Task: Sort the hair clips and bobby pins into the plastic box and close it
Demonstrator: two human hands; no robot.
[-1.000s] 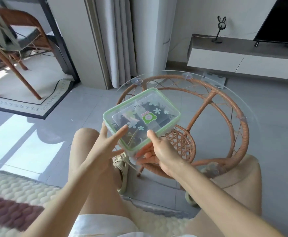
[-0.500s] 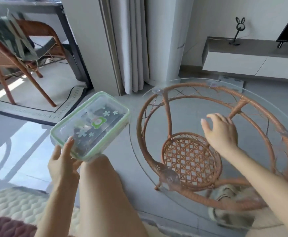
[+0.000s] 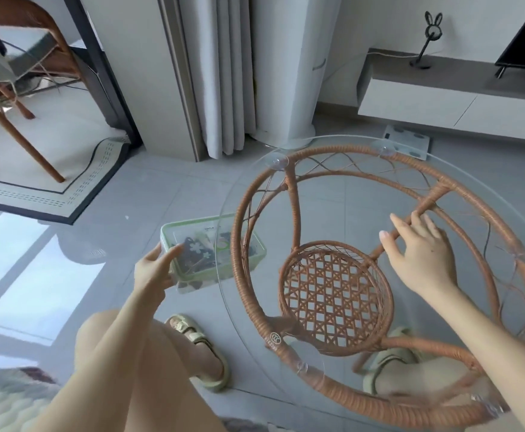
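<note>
The clear plastic box (image 3: 205, 244) with its green-rimmed lid shut sits low by the grey floor, left of the round table, partly under the glass edge. Dark hair clips (image 3: 197, 255) with flower shapes show through its lid. My left hand (image 3: 155, 269) grips the box's near left corner. My right hand (image 3: 420, 254) rests flat on the glass top (image 3: 342, 194) of the table, fingers spread, holding nothing.
The glass top lies on a rattan frame (image 3: 289, 198) with a woven lower shelf (image 3: 332, 291). My knees and sandalled feet (image 3: 198, 347) are below. A curtain (image 3: 220, 73), a chair (image 3: 21, 73), a rug (image 3: 52, 169) and a TV bench (image 3: 442, 95) stand around.
My left hand carried the closed box from above the table leftward and down beside it to the floor. My right hand let go of the box and moved onto the glass top.
</note>
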